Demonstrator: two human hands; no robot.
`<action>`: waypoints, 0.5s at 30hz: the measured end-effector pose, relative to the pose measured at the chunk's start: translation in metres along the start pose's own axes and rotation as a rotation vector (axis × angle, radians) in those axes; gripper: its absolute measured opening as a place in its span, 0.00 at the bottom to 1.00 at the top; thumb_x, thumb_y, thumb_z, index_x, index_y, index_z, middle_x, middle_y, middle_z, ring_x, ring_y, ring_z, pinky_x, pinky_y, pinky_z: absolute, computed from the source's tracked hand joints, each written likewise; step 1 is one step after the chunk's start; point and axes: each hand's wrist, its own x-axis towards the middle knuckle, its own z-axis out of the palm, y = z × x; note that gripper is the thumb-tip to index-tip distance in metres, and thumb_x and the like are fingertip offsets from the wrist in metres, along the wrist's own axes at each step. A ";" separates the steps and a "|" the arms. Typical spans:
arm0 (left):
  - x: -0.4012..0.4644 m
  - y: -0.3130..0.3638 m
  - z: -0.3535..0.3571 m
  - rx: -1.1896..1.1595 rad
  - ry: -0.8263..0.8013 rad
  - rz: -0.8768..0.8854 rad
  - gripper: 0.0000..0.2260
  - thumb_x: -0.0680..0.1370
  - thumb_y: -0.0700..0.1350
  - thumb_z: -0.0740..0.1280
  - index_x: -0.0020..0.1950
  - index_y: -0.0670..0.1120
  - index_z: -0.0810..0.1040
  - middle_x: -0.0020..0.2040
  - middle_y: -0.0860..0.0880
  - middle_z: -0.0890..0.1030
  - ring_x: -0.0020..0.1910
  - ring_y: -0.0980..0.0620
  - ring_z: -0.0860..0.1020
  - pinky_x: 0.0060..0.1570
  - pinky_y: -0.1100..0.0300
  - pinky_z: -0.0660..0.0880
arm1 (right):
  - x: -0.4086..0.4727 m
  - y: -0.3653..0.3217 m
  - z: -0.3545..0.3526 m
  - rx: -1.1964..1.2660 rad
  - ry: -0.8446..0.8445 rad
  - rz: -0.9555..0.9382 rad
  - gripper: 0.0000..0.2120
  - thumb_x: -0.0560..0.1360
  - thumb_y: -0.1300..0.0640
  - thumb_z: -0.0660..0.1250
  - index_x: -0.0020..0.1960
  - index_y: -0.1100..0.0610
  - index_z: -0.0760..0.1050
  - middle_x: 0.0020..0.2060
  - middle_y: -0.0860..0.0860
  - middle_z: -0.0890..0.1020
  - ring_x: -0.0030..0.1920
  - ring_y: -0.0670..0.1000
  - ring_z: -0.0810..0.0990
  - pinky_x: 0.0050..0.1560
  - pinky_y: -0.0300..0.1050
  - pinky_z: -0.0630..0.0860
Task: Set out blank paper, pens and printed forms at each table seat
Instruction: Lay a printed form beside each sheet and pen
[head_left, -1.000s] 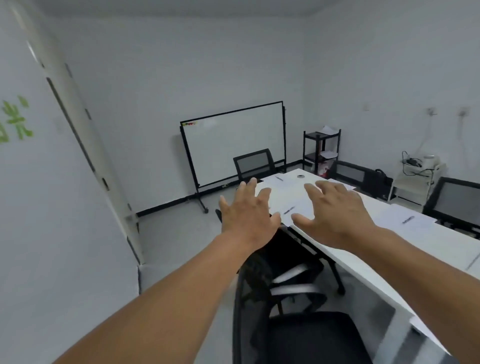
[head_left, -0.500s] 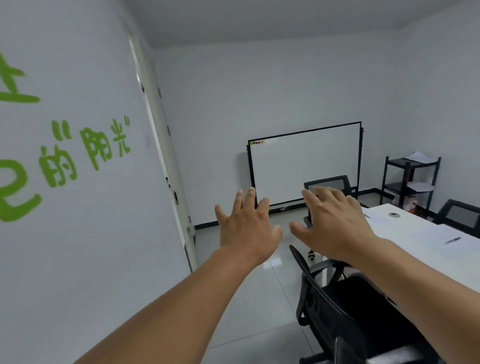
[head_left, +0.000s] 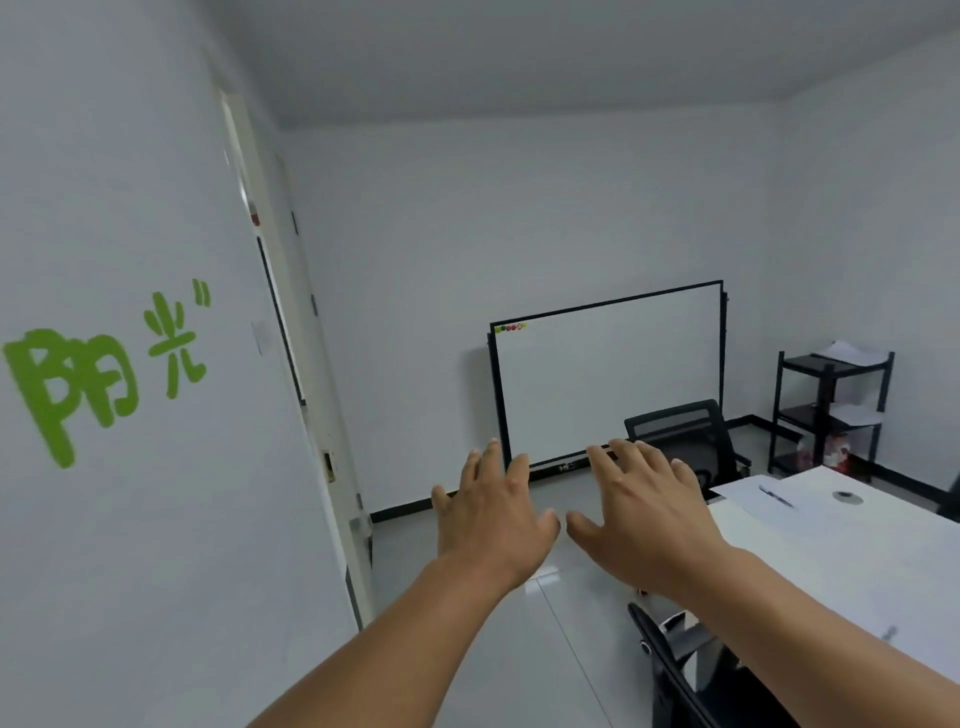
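Note:
My left hand (head_left: 493, 519) and my right hand (head_left: 644, 514) are stretched out in front of me at mid-frame, palms down, fingers spread, both holding nothing. They hover in the air over the floor, left of the white table (head_left: 852, 561). At the table's far end lies a sheet of paper (head_left: 753, 499) with a pen (head_left: 776, 496) on top. More white sheets rest on the black shelf unit (head_left: 831, 405) in the far right corner.
A black-framed whiteboard (head_left: 608, 374) stands against the back wall. One black mesh chair (head_left: 680, 436) sits at the table's far end, another chair (head_left: 691, 675) is close at the lower right. A wall with green lettering (head_left: 98, 374) and a door frame (head_left: 301, 364) run along the left.
The view has swung left and up, away from the table toward the wall and whiteboard. Both hands stay outstretched and empty in the middle of the view.

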 end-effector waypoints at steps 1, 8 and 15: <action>0.020 -0.010 0.006 -0.003 -0.003 0.010 0.35 0.84 0.65 0.63 0.87 0.55 0.57 0.90 0.47 0.50 0.89 0.44 0.48 0.80 0.30 0.57 | 0.019 -0.001 0.008 -0.001 0.001 0.024 0.40 0.80 0.29 0.56 0.84 0.50 0.57 0.84 0.52 0.61 0.84 0.57 0.57 0.82 0.63 0.58; 0.142 -0.063 0.011 -0.031 -0.022 0.070 0.34 0.84 0.64 0.61 0.87 0.55 0.57 0.90 0.47 0.49 0.88 0.45 0.52 0.80 0.33 0.60 | 0.131 -0.004 0.024 -0.044 0.015 0.136 0.39 0.78 0.32 0.56 0.84 0.49 0.56 0.83 0.51 0.61 0.84 0.57 0.57 0.81 0.62 0.59; 0.254 -0.089 0.019 -0.038 -0.012 0.103 0.30 0.84 0.61 0.62 0.85 0.54 0.62 0.86 0.48 0.59 0.82 0.45 0.64 0.74 0.39 0.69 | 0.231 0.014 0.044 -0.049 0.016 0.179 0.37 0.79 0.32 0.56 0.82 0.50 0.59 0.78 0.50 0.68 0.79 0.56 0.66 0.77 0.59 0.66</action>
